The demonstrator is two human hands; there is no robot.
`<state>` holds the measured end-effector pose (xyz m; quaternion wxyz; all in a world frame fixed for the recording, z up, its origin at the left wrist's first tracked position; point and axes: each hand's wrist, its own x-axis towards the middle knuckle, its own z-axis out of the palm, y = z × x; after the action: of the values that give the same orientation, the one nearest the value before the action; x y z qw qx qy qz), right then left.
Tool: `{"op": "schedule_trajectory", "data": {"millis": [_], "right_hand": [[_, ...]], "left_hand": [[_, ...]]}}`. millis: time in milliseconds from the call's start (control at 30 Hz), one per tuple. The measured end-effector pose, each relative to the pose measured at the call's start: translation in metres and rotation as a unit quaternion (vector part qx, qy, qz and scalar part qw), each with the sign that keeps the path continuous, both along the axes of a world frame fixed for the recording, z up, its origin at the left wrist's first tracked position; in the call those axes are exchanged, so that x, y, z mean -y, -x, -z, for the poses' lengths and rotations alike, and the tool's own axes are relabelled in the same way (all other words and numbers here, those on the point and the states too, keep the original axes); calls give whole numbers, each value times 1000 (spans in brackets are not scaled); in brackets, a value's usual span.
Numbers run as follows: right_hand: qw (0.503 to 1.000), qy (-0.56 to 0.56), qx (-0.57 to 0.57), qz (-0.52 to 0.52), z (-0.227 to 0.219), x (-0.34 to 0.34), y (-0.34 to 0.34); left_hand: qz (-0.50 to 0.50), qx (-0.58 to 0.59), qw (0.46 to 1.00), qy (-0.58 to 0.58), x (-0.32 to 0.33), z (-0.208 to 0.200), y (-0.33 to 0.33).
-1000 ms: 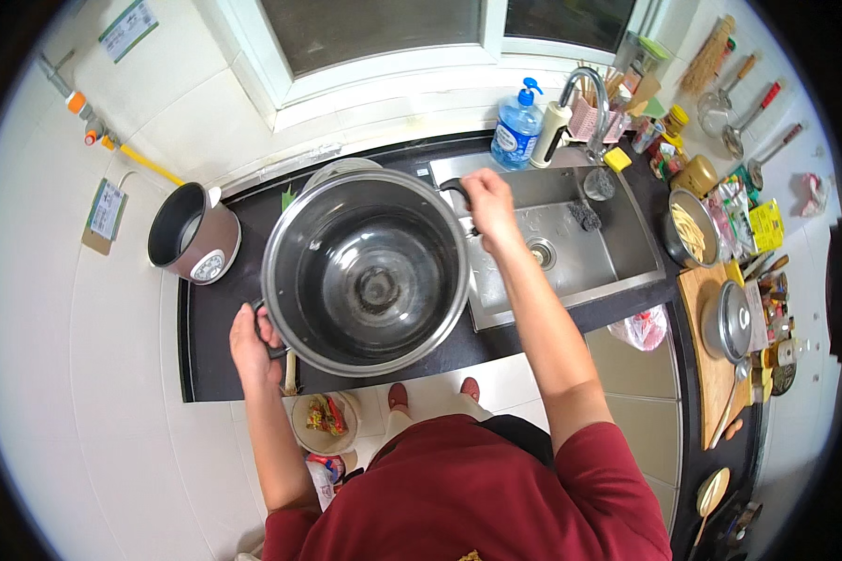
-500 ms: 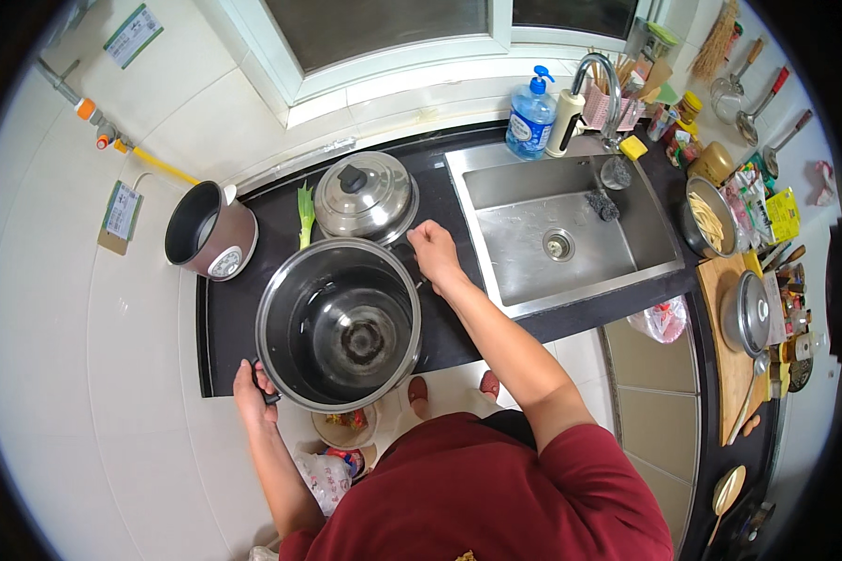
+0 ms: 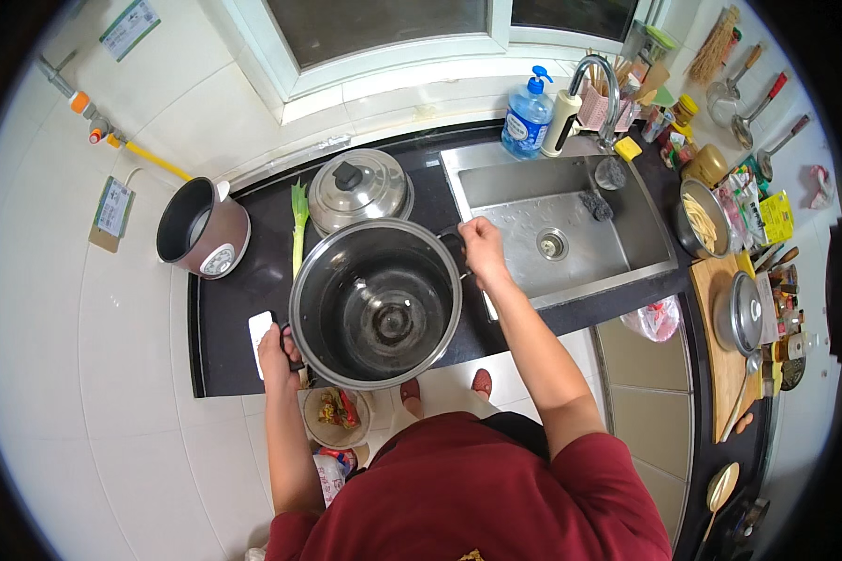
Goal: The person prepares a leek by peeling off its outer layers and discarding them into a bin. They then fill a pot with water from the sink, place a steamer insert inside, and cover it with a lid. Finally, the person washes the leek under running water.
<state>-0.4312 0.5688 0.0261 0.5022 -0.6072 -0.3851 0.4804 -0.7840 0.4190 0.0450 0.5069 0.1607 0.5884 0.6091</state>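
A large, deep metal pot (image 3: pixel 376 323) with dark side handles is held in front of me near the counter's edge, its open top facing up. What looks like a little water lies in its bottom. My left hand (image 3: pixel 276 355) is closed round the left handle, and my right hand (image 3: pixel 482 251) grips the right one close to the sink's left rim. Behind the pot sits a domed steel lid (image 3: pixel 358 192) with a black knob. A green onion (image 3: pixel 298 229) lies left of the lid, partly hidden by the pot. Beside my left hand is a white flat object (image 3: pixel 262 329).
The steel sink (image 3: pixel 524 220) is at the right, with a faucet (image 3: pixel 604 79) and a blue soap bottle (image 3: pixel 528 117) behind it. A brown rice-cooker-like pot (image 3: pixel 206 234) stands at the left. A bin (image 3: pixel 320 432) with scraps stands below the counter.
Both hands have carried the pot to the right and slightly up in the picture, toward the sink. The white flat object and more of the bin have come into sight.
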Motion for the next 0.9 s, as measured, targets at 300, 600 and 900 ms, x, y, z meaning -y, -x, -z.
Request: {"op": "schedule_trajectory", "data": {"millis": [300,600,900], "right_hand": [[997,-17,-17,73,-3,5,-39],[998,17,-39,53,-11,29,-20],[995,62,-71,-5,-22,25,37]], "left_hand": [[60,-9,998,-13,-47,-2,-26],[57,19,998,2,-22,-12,0],[-7,3,1000,22,6,-15,44]]}}
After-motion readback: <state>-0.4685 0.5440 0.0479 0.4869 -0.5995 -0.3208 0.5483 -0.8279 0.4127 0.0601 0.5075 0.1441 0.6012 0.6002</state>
